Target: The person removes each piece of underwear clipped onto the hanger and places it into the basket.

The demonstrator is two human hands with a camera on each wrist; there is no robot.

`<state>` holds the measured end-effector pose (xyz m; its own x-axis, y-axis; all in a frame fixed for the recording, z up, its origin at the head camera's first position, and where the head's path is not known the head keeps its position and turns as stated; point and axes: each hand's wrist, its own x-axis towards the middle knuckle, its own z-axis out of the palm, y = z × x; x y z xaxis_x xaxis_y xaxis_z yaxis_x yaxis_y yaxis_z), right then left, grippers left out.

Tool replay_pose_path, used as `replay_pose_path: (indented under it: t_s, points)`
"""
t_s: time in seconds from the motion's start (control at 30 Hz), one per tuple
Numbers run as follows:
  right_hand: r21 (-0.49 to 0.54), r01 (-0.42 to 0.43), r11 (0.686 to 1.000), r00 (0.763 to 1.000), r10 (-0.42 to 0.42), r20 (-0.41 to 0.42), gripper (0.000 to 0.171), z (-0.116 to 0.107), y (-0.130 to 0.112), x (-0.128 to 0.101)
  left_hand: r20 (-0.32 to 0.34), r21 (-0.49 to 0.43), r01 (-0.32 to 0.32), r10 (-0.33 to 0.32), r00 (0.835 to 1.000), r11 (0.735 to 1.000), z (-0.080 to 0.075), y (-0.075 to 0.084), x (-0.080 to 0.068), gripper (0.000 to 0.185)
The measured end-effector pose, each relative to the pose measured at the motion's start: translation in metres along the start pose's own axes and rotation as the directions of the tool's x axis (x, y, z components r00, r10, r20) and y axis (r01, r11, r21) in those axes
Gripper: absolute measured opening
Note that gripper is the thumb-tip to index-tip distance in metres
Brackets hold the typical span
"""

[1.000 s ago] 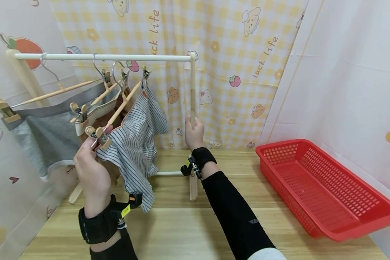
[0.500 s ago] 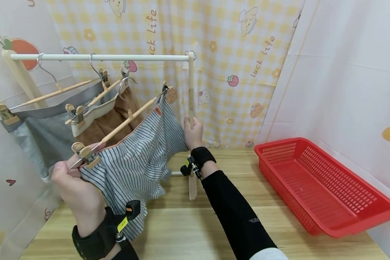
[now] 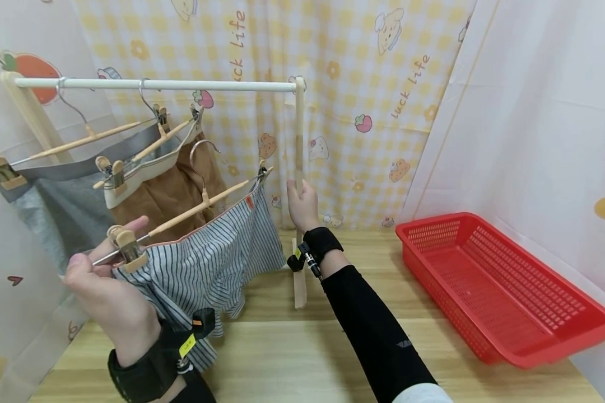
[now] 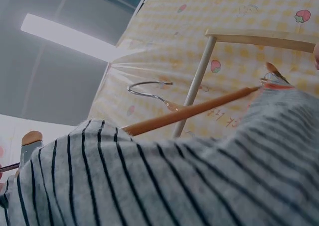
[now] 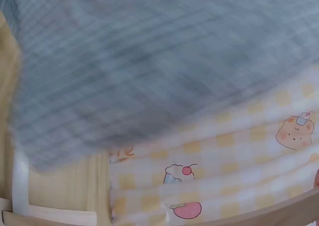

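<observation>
My left hand [image 3: 101, 264] pinches the clip end of a wooden hanger [image 3: 196, 210]. Its metal hook [image 3: 201, 148] hangs free below the white rail [image 3: 156, 84]. Black-and-white striped shorts [image 3: 201, 268] are clipped to this hanger and droop toward the table. In the left wrist view the striped cloth [image 4: 199, 186] fills the lower half, with the hanger bar [image 4: 189, 111] above it. My right hand [image 3: 301, 197] grips the rack's upright wooden post [image 3: 298, 134]. The right wrist view shows only blurred striped fabric [image 5: 149, 61] and the curtain.
Two more hangers stay on the rail, one with grey shorts [image 3: 55, 207], one with brown shorts [image 3: 166, 193]. An empty red mesh basket [image 3: 504, 291] sits on the wooden table [image 3: 307, 352] at the right. Printed curtains close in the back and sides.
The striped shorts' hanger has come off the rail, moving down and toward me in my left hand. My right hand still holds the post.
</observation>
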<state>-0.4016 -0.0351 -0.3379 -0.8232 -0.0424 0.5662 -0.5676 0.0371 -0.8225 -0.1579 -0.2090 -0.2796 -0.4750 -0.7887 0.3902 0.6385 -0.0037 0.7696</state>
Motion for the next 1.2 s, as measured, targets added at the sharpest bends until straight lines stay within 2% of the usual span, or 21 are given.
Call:
replay_pose_path:
  t_s: [0.17,0.37,0.43,0.53,0.6,0.7,0.83,0.97,1.07,1.2]
  points:
    - [-0.012,-0.028,1.000,0.999,0.028,0.020,0.037,-0.001,-0.003,0.000,-0.034,-0.001,-0.003,0.003,0.999,1.000,0.001,0.002,0.002,0.072]
    - [-0.088,-0.065,0.994,0.987,0.078,0.143,0.021,-0.013,-0.005,-0.007,-0.074,-0.024,-0.020,0.019,0.997,0.999,0.001,0.003,0.003,0.072]
    - [-0.122,-0.076,0.990,0.984,0.094,0.154,0.024,-0.020,-0.007,-0.013,-0.068,-0.032,-0.022,0.020,0.997,0.999,0.001,0.003,0.004,0.072]
    - [-0.116,-0.070,0.991,0.990,0.083,0.111,0.040,-0.033,-0.009,-0.024,-0.057,-0.051,-0.029,0.026,0.998,0.998,0.001,0.003,0.004,0.072]
    - [-0.096,-0.046,0.994,0.997,0.052,0.057,0.043,-0.044,-0.009,-0.033,-0.049,-0.063,-0.034,0.031,0.998,0.997,0.002,0.003,0.003,0.072]
    - [-0.079,-0.005,0.997,1.000,0.006,0.010,0.039,-0.061,-0.011,-0.047,-0.038,-0.077,-0.030,0.027,0.999,0.997,0.002,0.003,0.002,0.072]
    - [-0.070,0.010,0.997,1.000,-0.012,-0.017,0.033,-0.084,-0.015,-0.067,-0.018,-0.095,-0.010,0.008,1.000,0.995,0.003,0.003,-0.002,0.072]
    - [-0.011,0.036,0.999,0.998,-0.036,-0.048,0.030,-0.098,-0.027,-0.080,0.004,-0.111,-0.007,0.008,1.000,0.994,0.007,0.001,-0.003,0.069]
    - [0.048,0.094,0.994,0.994,-0.091,-0.053,0.033,-0.105,-0.039,-0.084,0.050,-0.123,0.015,-0.009,0.999,0.992,0.012,-0.001,-0.004,0.068]
    - [0.093,0.180,0.979,0.984,-0.177,-0.039,0.038,-0.115,-0.051,-0.085,0.156,-0.177,0.102,-0.074,0.985,0.979,0.020,-0.006,-0.008,0.072]
